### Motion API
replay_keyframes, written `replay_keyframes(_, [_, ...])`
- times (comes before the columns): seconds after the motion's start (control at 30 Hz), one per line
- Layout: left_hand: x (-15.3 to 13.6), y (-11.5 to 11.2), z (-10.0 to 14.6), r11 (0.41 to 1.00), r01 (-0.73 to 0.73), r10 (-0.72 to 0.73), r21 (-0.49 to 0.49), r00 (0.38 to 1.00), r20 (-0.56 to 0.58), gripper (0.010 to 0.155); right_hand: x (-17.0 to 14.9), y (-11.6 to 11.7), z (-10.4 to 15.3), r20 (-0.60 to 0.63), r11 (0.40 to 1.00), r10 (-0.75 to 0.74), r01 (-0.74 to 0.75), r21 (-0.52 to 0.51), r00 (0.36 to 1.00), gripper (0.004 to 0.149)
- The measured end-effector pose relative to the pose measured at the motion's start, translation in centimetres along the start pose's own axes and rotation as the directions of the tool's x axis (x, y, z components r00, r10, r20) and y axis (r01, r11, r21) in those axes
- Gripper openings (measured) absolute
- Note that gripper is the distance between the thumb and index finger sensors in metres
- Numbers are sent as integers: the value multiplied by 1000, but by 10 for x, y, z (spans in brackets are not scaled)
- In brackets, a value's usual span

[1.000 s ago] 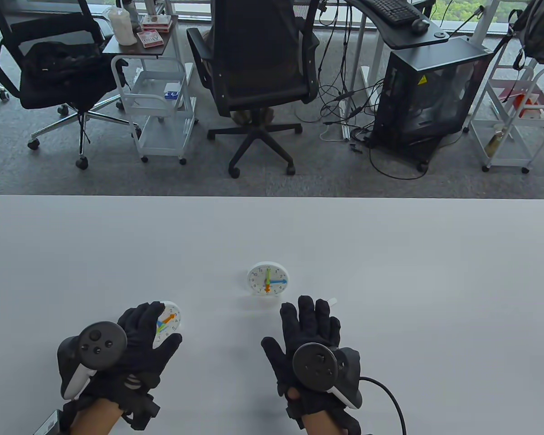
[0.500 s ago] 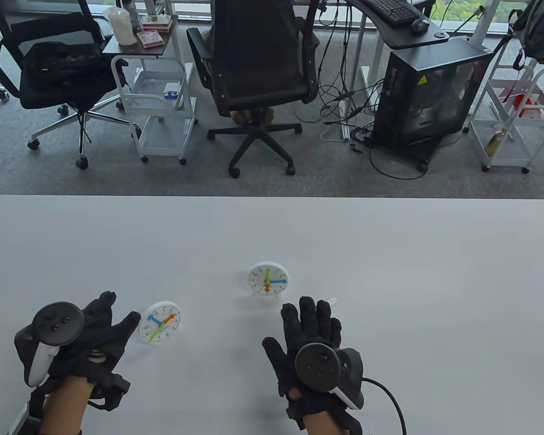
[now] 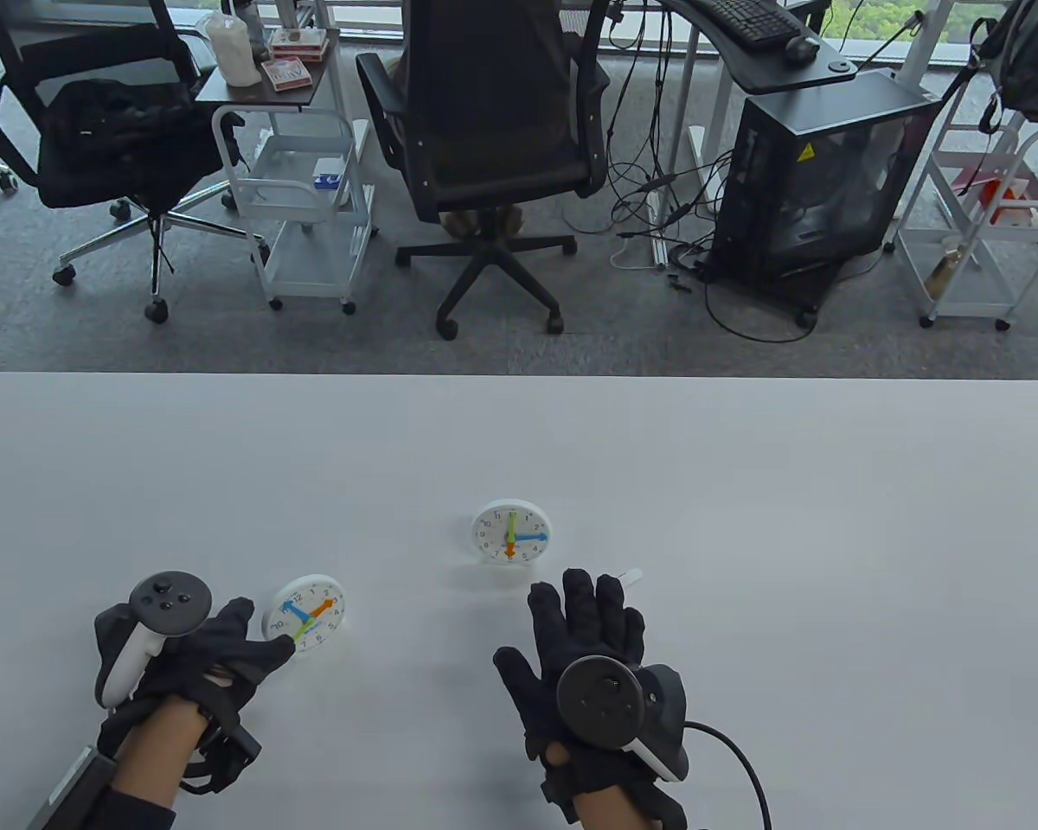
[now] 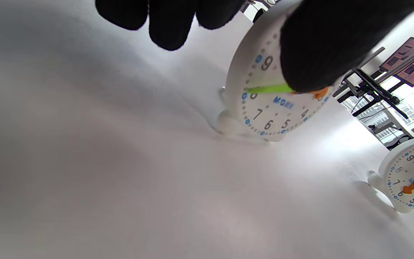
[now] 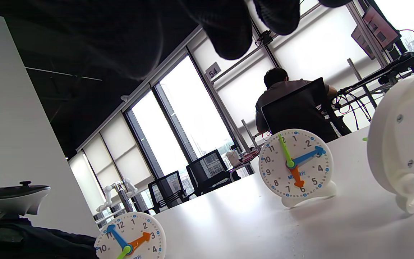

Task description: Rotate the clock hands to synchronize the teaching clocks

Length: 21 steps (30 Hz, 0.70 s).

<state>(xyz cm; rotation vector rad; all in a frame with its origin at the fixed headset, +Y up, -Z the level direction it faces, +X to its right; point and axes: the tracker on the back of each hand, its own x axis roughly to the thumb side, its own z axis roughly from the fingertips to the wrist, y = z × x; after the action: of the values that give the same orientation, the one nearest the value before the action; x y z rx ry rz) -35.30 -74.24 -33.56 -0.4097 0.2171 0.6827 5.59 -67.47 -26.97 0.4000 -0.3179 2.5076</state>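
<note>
White plastic marks both round teaching clocks on the pale table [image 3: 744, 484] in the table view: the near clock [image 3: 305, 616] is touched at its green hand [image 3: 297, 633] by a fingertip of the black-gloved left hand [image 3: 208, 657], nothing being gripped, while the far reference clock [image 3: 511, 533] stands just beyond the flat, spread, empty right hand [image 3: 592, 648]. In the left wrist view, one fingertip [image 4: 311, 54] is pressed on the green hand. In the right wrist view, differing times are shown. Hand-setting seems underway; next, careful pushing toward twelve is needed.
</note>
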Motion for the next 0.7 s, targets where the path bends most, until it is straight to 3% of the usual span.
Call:
replay_keyframes(0.23, [-5,-3,-8,997,-78,77,21,996,32,77,1,1,0,2,1000,-4,4,2,1000,77])
replay_keyframes(0.53, [0,-4,-8,986,-136,126,94,986,106,51,2,2,0,9,1000,-11,11,2,1000,77])
replay_keyframes(0.7, [6,-2,-4,978,-162,140,130,976,164,50,3,2,0,13,1000,-19,19,-5,1000,76])
